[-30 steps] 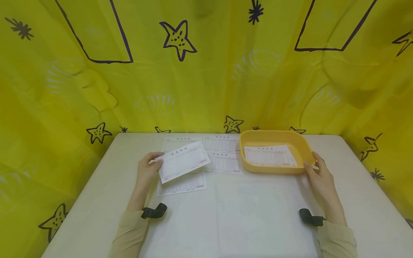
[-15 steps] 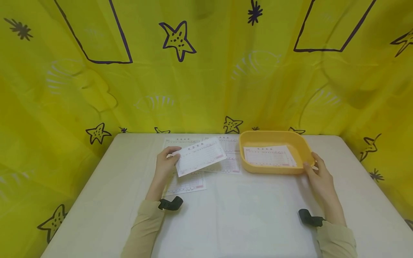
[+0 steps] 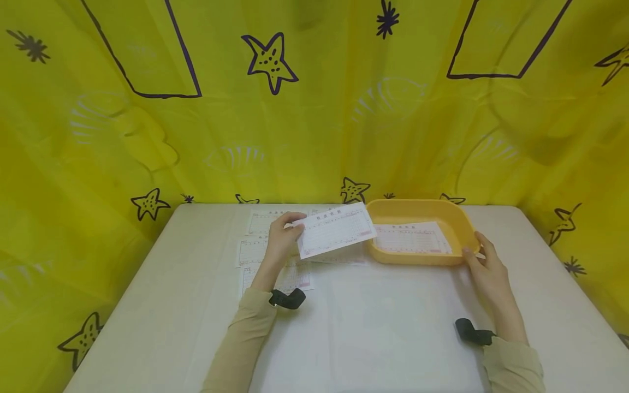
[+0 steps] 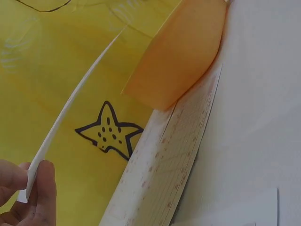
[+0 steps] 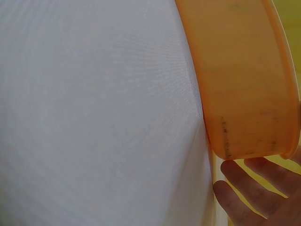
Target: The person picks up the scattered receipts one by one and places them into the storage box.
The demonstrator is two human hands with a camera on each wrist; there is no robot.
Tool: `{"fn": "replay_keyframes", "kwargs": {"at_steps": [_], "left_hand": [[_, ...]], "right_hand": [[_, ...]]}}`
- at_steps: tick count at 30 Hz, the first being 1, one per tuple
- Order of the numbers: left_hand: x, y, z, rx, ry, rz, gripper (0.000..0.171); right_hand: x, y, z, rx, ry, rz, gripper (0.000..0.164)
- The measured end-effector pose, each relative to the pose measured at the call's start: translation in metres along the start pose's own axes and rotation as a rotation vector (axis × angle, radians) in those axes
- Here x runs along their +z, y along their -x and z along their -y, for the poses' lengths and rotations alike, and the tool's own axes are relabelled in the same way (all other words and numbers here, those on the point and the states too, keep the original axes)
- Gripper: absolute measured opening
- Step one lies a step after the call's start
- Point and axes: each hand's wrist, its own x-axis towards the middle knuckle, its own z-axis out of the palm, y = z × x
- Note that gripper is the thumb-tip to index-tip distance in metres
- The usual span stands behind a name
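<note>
My left hand (image 3: 281,240) pinches a white printed paper form (image 3: 336,230) by its left edge, thumb in front. The form is raised and tilted, its right end overlapping the left rim of a yellow plastic basin (image 3: 422,259) in the head view. Edge-on, the same sheet shows as a thin curved strip in the left wrist view. Similar forms (image 3: 413,240) lie inside the basin. At the basin's front right corner my right hand (image 3: 491,273) grips the rim; in the right wrist view its fingers (image 5: 249,188) are spread by the basin's end wall.
Several more printed forms (image 3: 251,252) lie on the white table (image 3: 393,327), left of the basin, partly hidden by the left hand and held form. A yellow patterned curtain (image 3: 304,136) hangs behind the table. Each wrist wears a black device (image 3: 290,298).
My left hand has carried the form rightward across the laid-out forms to the basin's left rim, uncovering forms at the left. My right hand and the basin have stayed put.
</note>
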Motion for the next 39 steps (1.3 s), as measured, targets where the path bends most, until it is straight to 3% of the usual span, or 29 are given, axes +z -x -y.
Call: {"fn": "replay_keyframes", "kwargs": {"at_steps": [15,20,24,33,39], "left_hand": [[0.076,-0.011,-0.019,0.044,0.004,0.137,0.024],[0.106,-0.014,-0.030,0.091,-0.050,0.170,0.024],[0.127,-0.017,-0.038,0.090,-0.099,0.182,0.025],[0.163,-0.027,-0.045,0.067,-0.158,0.203,0.025],[0.182,-0.029,-0.045,0.085,-0.233,0.217,0.023]], "right_hand": [[-0.001,-0.001,-0.001,0.006,0.008,0.005,0.071],[-0.003,0.001,-0.001,0.013,0.008,0.003,0.071],[-0.003,0.001,-0.001,0.021,0.007,0.000,0.071],[-0.002,-0.001,-0.001,0.011,-0.004,0.002,0.071],[-0.001,-0.002,0.001,0.019,-0.003,0.002,0.072]]}}
